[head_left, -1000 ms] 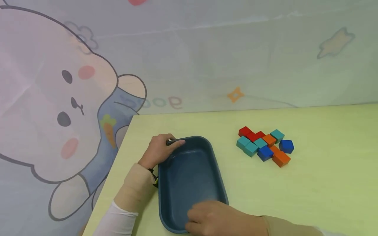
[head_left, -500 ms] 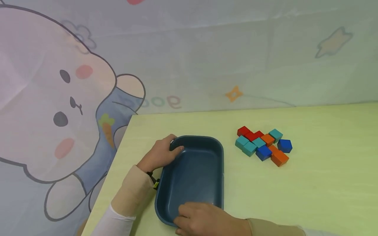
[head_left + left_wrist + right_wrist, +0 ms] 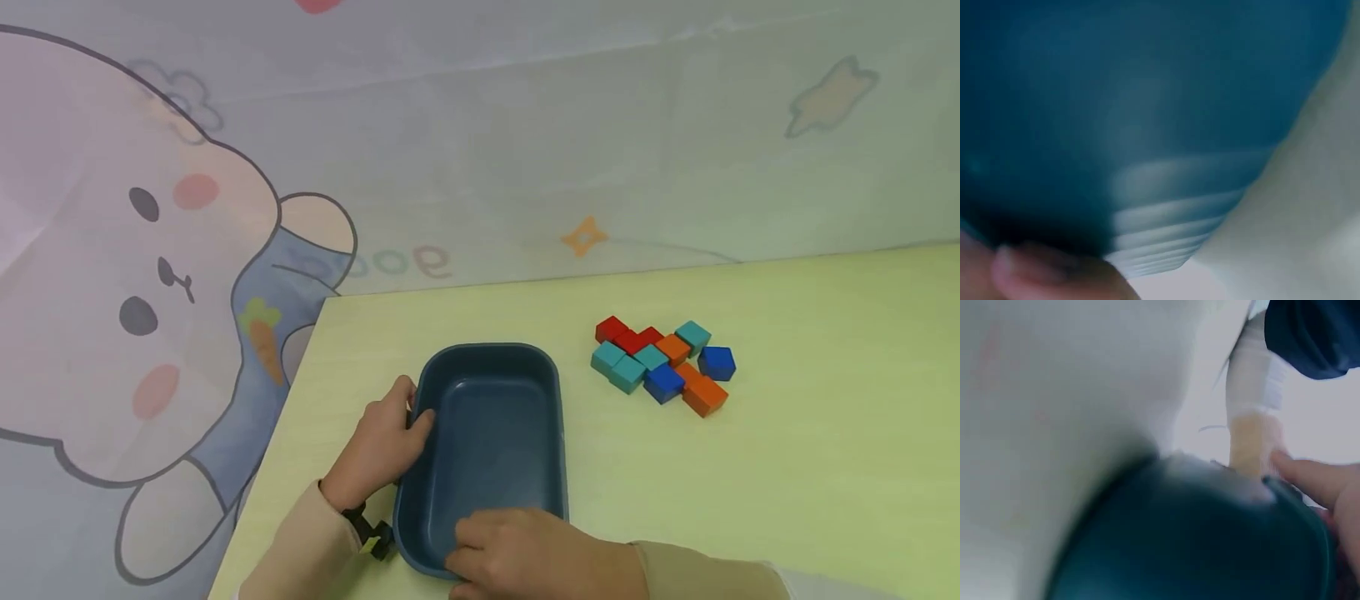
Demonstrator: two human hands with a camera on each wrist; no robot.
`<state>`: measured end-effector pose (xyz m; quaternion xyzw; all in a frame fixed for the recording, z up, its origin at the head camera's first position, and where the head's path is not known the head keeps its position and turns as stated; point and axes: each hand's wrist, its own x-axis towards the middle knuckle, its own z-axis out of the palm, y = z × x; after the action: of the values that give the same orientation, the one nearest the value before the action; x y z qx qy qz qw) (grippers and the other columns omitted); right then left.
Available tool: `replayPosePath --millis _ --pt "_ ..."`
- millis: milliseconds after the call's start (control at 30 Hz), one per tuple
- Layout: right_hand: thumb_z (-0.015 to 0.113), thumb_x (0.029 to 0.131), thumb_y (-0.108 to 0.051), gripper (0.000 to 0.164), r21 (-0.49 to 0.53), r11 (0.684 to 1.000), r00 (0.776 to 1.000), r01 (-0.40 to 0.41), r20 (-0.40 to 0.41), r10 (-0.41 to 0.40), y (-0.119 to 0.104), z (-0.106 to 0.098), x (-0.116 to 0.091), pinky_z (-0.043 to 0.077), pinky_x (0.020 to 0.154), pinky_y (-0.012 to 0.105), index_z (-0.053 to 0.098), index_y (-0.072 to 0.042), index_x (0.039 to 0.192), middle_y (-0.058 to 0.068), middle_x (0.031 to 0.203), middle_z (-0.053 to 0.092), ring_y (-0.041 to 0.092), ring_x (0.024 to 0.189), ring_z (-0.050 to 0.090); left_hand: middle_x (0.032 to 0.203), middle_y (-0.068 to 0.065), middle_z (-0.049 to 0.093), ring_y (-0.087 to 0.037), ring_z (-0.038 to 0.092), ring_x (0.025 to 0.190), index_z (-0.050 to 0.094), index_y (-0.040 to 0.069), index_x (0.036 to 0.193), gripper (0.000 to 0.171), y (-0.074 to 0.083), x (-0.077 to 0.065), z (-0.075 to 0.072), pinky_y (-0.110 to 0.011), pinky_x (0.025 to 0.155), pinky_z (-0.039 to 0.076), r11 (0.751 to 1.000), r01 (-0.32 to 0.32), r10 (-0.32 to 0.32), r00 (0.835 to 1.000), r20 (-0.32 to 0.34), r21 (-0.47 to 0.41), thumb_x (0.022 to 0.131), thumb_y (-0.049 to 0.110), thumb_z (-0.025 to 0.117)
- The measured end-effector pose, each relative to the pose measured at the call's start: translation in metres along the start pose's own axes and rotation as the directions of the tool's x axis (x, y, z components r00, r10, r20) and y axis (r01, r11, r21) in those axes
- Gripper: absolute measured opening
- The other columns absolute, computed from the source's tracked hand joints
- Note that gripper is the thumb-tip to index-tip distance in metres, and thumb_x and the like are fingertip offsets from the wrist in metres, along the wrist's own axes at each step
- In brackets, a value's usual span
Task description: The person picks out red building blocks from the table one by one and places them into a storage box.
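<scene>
A dark blue rectangular tray (image 3: pixel 497 437) with rounded corners and a raised rim sits on the table, nothing inside it. My left hand (image 3: pixel 377 447) grips its left rim, thumb over the edge and fingers outside. At the near end, my right hand (image 3: pixel 538 553) holds the rim with bent fingers, covering the near right corner. The left wrist view is filled by the tray's blue outer side (image 3: pixel 1141 100), with blurred fingertips (image 3: pixel 1054 275) below it. In the right wrist view, my right thumb (image 3: pixel 1316 478) lies at the rim.
To the tray's right, a cluster of several small blocks lies on the yellow-green table (image 3: pixel 787 467): red (image 3: pixel 612 330), teal (image 3: pixel 627 373), orange (image 3: pixel 705 396) and blue (image 3: pixel 663 383). A printed cloth (image 3: pixel 487 167) with a cartoon animal hangs behind and to the left.
My left hand has slid from the far left corner toward me along the left rim. The tray has turned from a slant to nearly straight. My right hand has shifted slightly left.
</scene>
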<state>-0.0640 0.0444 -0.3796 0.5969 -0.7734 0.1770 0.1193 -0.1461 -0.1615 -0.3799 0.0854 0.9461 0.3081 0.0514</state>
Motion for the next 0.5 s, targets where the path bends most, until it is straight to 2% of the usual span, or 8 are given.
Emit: replayPosePath --millis 133,233,333,500 --pt "0.063 0.094 -0.04 0.023 -0.017 0.999 0.997 -0.049 -0.063 0.048 0.008 -0.015 -0.002 0.042 0.059 0.01 0.073 -0.02 0.091 -0.011 0.072 0.059 0.001 0.064 0.052 0.053 -0.001 0.037 -0.014 0.044 0.039 0.04 0.008 0.085 0.019 0.001 -0.002 0.003 -0.023 0.04 0.036 1.0 -0.012 0.011 0.999 -0.035 -0.016 0.096 0.01 0.055" --pt "0.065 0.093 -0.041 0.024 0.007 0.992 0.981 -0.125 -0.151 0.125 0.021 -0.033 -0.004 0.048 0.063 0.014 0.074 -0.019 0.093 -0.009 0.076 0.063 0.002 0.067 0.054 0.057 -0.001 0.035 -0.015 0.045 0.041 0.038 0.008 0.084 0.02 0.001 -0.001 0.004 -0.024 0.041 0.036 0.999 -0.011 0.01 1.0 -0.028 -0.034 0.096 0.008 0.054" --pt "0.071 0.089 -0.034 0.018 0.023 0.98 0.945 -0.199 -0.259 0.198 0.04 -0.053 -0.008 0.05 0.061 0.015 0.074 -0.016 0.092 -0.006 0.077 0.065 0.004 0.066 0.057 0.059 -0.001 0.035 -0.015 0.046 0.042 0.038 0.008 0.084 0.02 0.0 -0.001 0.004 -0.023 0.042 0.038 0.999 -0.007 0.007 1.0 -0.015 -0.053 0.097 0.007 0.053" --pt "0.056 0.097 -0.045 0.038 0.025 0.943 0.862 -0.333 -0.397 0.315 0.08 -0.081 -0.021 0.044 0.055 0.012 0.075 -0.012 0.091 -0.004 0.075 0.066 0.003 0.064 0.057 0.059 -0.001 0.035 -0.015 0.047 0.043 0.038 0.007 0.084 0.019 -0.002 0.0 0.004 -0.024 0.043 0.039 0.998 -0.013 0.012 1.0 -0.012 -0.069 0.097 0.006 0.053"
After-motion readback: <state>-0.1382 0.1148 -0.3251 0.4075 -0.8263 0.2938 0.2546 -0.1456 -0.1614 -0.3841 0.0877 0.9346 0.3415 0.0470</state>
